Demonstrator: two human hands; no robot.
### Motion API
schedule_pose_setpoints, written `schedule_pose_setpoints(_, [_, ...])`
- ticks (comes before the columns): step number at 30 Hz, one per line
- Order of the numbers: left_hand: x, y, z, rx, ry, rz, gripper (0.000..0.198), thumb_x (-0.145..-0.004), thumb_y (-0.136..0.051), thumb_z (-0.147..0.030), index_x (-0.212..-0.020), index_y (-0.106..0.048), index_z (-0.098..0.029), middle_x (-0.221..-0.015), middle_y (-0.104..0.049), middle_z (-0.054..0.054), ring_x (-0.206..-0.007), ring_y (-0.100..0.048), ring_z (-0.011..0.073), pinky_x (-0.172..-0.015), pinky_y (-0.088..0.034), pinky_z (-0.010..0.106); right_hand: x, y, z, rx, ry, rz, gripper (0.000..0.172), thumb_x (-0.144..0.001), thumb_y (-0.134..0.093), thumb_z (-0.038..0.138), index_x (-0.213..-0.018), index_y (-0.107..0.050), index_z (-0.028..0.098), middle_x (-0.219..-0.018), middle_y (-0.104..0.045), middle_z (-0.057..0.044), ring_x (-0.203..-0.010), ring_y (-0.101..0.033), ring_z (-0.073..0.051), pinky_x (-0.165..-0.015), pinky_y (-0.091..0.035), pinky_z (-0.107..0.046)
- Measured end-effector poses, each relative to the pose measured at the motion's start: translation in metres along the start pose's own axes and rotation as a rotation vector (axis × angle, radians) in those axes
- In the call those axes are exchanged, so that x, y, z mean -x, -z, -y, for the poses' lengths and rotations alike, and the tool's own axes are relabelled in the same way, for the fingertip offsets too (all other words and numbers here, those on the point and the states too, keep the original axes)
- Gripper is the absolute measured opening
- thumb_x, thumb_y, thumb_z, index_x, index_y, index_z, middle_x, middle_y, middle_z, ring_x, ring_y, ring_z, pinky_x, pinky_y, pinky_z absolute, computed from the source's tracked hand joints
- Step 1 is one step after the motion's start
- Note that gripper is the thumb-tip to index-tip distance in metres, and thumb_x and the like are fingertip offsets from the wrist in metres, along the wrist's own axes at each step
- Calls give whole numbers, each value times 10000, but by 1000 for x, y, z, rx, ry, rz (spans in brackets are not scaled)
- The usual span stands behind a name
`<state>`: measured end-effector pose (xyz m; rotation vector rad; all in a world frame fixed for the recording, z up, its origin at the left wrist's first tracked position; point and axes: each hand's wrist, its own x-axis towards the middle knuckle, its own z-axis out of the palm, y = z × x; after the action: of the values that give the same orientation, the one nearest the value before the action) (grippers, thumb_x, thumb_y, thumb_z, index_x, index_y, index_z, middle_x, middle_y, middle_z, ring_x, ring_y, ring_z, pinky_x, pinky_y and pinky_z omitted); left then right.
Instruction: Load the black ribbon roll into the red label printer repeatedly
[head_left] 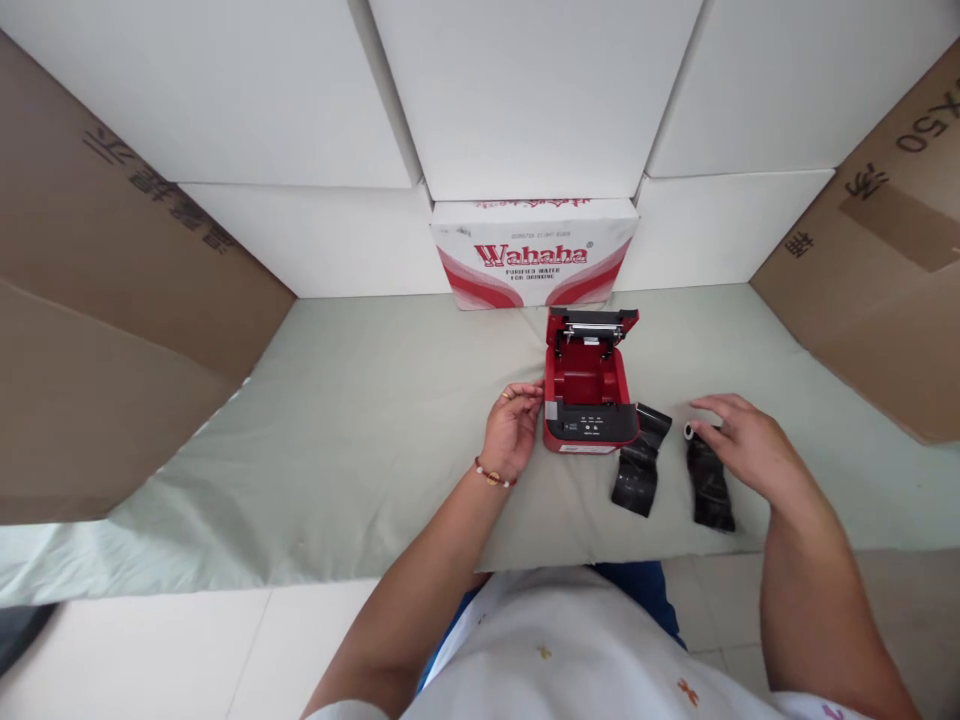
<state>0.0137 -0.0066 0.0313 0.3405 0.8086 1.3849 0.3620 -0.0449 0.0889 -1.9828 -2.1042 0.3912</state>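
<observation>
A red printer (589,378) with a black front panel stands on the cloth, its lid (592,328) raised and the red inner bay in sight. Against the printer's left side are the fingertips of my left hand (513,430), the fingers loosely bent and not wrapped round it. To the right, my right hand (750,440) has thumb and fingers at a small black roll (688,431) with a white core; part of the roll is hidden by the hand. From it a glossy black strip (711,490) trails toward me. Another crumpled black strip (641,465) lies beside the printer's front right corner.
A pale green cloth (375,430) covers the table. Behind the printer stands a white and red Wahaha carton (534,255), before stacked white boxes (532,90). Large brown cartons flank the table at left (112,320) and right (877,250). The front table edge is close to my body.
</observation>
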Motion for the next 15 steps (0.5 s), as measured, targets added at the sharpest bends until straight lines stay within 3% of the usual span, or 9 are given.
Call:
schedule_pose_setpoints(3, [1, 0, -2, -27, -10, 0, 197, -611, -774, -86, -756, -713, -204, -884, -759, 18, -1014, -728, 184, -1000, -549, 325, -4, -11, 34, 15, 66, 66, 392, -998, -563, 375, -1313, -752, 240, -1343, -746, -111, -1046, -757, -275, -895, -583, -407])
schedule_pose_setpoints(6, [1, 0, -3, -44, -15, -3, 202, -597, -774, -91, -753, -717, -206, -878, -758, 9, -977, -718, 166, -949, -552, 295, -8, -17, 57, 164, -3, 161, 382, -1000, -569, 313, -1340, -728, 239, -1334, -740, -113, -1013, -749, -288, -773, -544, -382])
schedule_pose_setpoints(15, [1, -2, -1, -41, -15, -10, 206, -612, -765, -81, -765, -702, -204, -877, -750, 18, -1013, -725, 182, -1000, -543, 322, -17, -15, 65, 202, 2, 230, 296, -980, -667, 346, -1244, -762, 252, -1194, -792, -88, -977, -745, -262, -720, -485, -328])
